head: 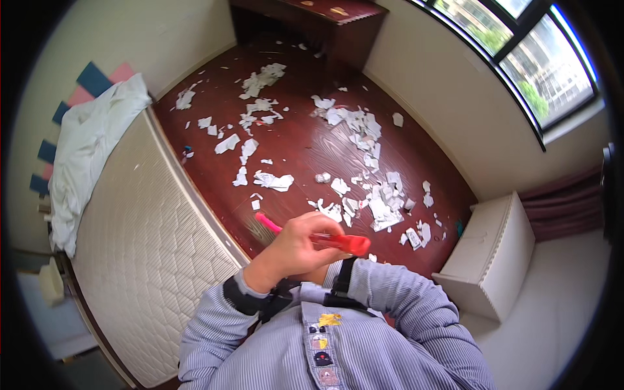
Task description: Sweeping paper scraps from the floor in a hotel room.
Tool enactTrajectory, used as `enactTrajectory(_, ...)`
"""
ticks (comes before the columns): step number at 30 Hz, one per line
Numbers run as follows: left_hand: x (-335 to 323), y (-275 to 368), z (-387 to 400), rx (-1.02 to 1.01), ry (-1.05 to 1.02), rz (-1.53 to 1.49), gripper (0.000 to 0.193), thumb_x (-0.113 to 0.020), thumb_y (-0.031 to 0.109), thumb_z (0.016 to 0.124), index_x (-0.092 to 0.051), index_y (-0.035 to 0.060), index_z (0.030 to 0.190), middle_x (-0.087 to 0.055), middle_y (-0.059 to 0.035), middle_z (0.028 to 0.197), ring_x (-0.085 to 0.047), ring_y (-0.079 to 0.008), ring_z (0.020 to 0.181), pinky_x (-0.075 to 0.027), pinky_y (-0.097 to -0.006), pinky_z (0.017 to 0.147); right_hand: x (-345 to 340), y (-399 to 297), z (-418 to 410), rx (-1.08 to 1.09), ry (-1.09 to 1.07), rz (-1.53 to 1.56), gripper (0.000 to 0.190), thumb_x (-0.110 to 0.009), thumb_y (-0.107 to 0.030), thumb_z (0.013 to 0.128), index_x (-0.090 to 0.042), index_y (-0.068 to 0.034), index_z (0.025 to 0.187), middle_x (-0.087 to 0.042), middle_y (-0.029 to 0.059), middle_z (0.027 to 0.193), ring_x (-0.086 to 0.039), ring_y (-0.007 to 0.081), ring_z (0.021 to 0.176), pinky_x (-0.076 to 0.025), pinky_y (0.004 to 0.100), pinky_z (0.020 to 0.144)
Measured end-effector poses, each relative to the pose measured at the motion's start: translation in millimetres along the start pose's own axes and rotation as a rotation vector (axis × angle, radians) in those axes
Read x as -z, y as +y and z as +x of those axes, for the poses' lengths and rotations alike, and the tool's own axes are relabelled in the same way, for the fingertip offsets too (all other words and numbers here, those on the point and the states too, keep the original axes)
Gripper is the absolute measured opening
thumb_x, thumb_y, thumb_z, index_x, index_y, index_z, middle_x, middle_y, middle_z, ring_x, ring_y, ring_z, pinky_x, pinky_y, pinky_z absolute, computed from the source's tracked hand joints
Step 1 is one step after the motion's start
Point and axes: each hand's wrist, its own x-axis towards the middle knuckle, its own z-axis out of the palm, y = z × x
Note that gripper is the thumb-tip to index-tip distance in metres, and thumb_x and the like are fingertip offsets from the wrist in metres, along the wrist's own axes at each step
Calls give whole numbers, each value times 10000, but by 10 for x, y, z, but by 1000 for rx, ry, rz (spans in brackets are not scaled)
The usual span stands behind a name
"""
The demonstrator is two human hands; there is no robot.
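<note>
My left hand (304, 239) is held out in front of my chest with thumb and fingers closed around a slim red plastic object (355, 244). The object's broader red end points right. A pink rod-like part (267, 222) sticks out on the left, beyond the back of the hand; whether it belongs to the same object is hidden. My right forearm (390, 280) crosses in from the right. Of my right hand, only the wrist area (317, 276) shows below the left hand, and its fingers are hidden. Below both hands, torn white paper scraps (385, 207) lie scattered on the dark red wooden floor (312, 146).
A bare mattress (141, 214) with a crumpled white sheet (97, 126) stands along the left. A whitish cabinet (487, 248) is on the right, near a purple curtain (565, 204). At the far end is a dark red desk (351, 44); a window (546, 73) is upper right.
</note>
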Motion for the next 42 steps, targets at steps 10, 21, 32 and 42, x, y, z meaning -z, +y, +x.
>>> enactTrajectory(10,-108,-9,407,-19,10,-58,210,-710,135,750,-533,40,688,-532,-49,594,-518,-151,528,-418,-273,506,-8,133,555,-468,-229,573,636,-689,-455,691,-509,-62,1157,-583,170,1103,-558,337,1024,-454,412,861)
enactTrajectory(21,-452,271,1396,-57,228,-377,385,-576,365,862,-472,63,648,-479,-23,580,-466,-149,535,-441,-326,595,854,1027,235,-488,211,623,203,-623,-217,719,-585,-102,882,-620,132,797,-604,322,808,-471,432,693)
enactTrajectory(32,-909,-822,1724,341,-90,-289,254,-549,229,898,-609,-7,826,-649,-147,932,-604,-238,921,-449,-365,875,453,2044,-354,-888,39,629,230,-612,-186,747,-645,-129,968,-643,128,917,-603,306,913,-474,420,793)
enactTrajectory(42,-495,-1318,2375,418,-9,-210,295,-528,259,911,-582,6,769,-653,-153,901,-603,-267,948,-443,-390,883,576,2478,568,-930,4,661,236,-594,-128,748,-646,-126,978,-645,145,924,-607,298,928,-473,392,795)
